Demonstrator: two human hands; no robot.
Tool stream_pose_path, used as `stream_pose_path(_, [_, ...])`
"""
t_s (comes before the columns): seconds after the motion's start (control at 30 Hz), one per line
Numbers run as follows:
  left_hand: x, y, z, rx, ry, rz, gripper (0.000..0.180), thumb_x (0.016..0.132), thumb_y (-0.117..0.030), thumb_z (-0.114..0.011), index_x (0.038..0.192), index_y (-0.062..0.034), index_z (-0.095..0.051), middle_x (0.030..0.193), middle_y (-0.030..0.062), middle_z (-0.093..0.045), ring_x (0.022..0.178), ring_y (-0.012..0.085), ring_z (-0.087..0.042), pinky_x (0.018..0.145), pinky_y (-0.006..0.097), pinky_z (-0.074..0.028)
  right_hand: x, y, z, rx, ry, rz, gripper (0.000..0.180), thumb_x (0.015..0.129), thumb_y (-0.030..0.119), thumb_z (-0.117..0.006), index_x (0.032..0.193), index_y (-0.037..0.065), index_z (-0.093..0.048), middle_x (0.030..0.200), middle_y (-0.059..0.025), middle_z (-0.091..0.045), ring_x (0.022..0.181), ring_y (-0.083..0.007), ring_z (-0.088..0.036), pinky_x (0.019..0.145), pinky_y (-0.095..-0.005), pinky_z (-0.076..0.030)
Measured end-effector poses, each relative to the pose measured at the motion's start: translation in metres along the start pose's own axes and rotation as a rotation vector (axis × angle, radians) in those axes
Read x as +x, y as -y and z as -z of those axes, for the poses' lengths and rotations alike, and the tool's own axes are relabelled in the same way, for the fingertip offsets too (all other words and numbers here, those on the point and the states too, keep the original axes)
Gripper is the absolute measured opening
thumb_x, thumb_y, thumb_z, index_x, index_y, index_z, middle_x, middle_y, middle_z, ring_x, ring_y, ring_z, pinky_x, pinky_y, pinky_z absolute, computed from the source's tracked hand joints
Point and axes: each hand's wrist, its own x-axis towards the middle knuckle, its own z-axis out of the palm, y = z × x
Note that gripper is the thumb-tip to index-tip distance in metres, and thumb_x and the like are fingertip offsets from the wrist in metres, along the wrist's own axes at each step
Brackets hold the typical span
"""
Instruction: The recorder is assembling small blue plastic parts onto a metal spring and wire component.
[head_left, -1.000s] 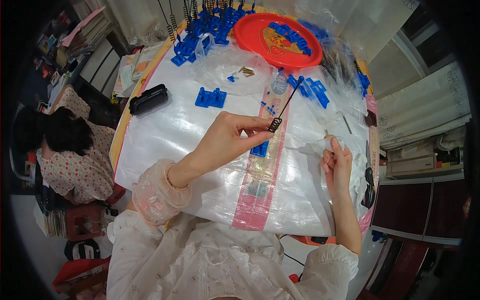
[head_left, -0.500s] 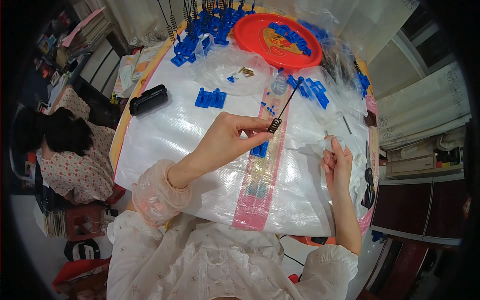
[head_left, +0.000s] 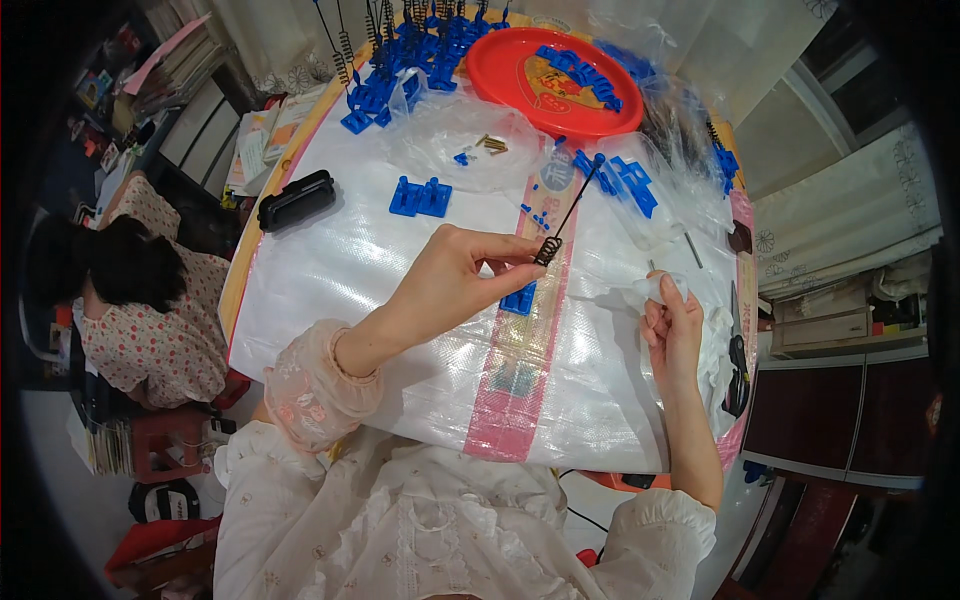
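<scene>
My left hand [head_left: 455, 280] pinches a thin black wire spring [head_left: 562, 222] by its coiled lower end, above the white woven sheet [head_left: 360, 290] that covers the table; the wire rises up and to the right. Just below that hand a small blue plastic piece [head_left: 518, 298] lies on the sheet. My right hand [head_left: 672, 330] rests near the table's right edge with its fingers closed on a small white piece [head_left: 660, 288].
A red round tray [head_left: 505, 75] holding blue plastic parts stands at the back. More blue pieces [head_left: 420, 196] and upright wire springs [head_left: 385, 70] crowd the far edge. A black case [head_left: 297, 199] lies at the left. Another person [head_left: 130, 300] sits to the left. Black scissors [head_left: 738, 365] lie at the right edge.
</scene>
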Motion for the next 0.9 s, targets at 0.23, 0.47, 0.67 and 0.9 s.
stream_pose_path(0.23, [-0.0001,0.0004,0.0000,0.008,-0.005,-0.010,0.026,0.092,-0.015,-0.081,0.114,-0.0024,-0.081,0.099,0.0088,-0.082,0.078,0.0074,-0.066,0.065,0.024,-0.041,0.0003,-0.0012,0.0008,-0.003,0.009,-0.014,0.031,0.105,0.033,-0.069,0.111,0.002,-0.068,0.064,0.0052,-0.049,0.050,-0.0017,-0.039,0.043,-0.0205,-0.028])
stream_pose_path(0.47, [0.0004,0.0013,-0.0006,-0.005,-0.003,0.002,0.026,0.092,-0.015,-0.081,0.114,-0.0021,-0.081,0.100,0.0094,-0.082,0.079,0.0081,-0.067,0.065,0.024,-0.042,-0.0002,-0.0017,-0.0005,0.016,-0.002,-0.018,0.031,0.104,0.032,-0.069,0.111,0.002,-0.068,0.065,0.0050,-0.050,0.051,-0.0020,-0.040,0.043,-0.0206,-0.028])
stream_pose_path(0.67, [-0.0002,0.0002,-0.0010,-0.015,-0.006,0.005,0.027,0.091,-0.015,-0.081,0.115,-0.0017,-0.081,0.099,0.0090,-0.082,0.079,0.0076,-0.067,0.065,0.024,-0.042,0.0004,-0.0022,0.0004,0.024,-0.008,-0.006,0.031,0.104,0.032,-0.069,0.112,0.002,-0.068,0.067,0.0050,-0.051,0.051,-0.0017,-0.040,0.043,-0.0204,-0.029])
stream_pose_path(0.9, [-0.0002,-0.0009,-0.0009,-0.020,-0.006,0.005,0.027,0.091,-0.014,-0.081,0.115,-0.0018,-0.081,0.100,0.0085,-0.082,0.078,0.0070,-0.066,0.065,0.024,-0.041,0.0009,-0.0027,0.0010,0.014,-0.011,-0.003,0.031,0.105,0.032,-0.069,0.112,0.002,-0.068,0.067,0.0051,-0.052,0.051,-0.0012,-0.041,0.042,-0.0202,-0.028])
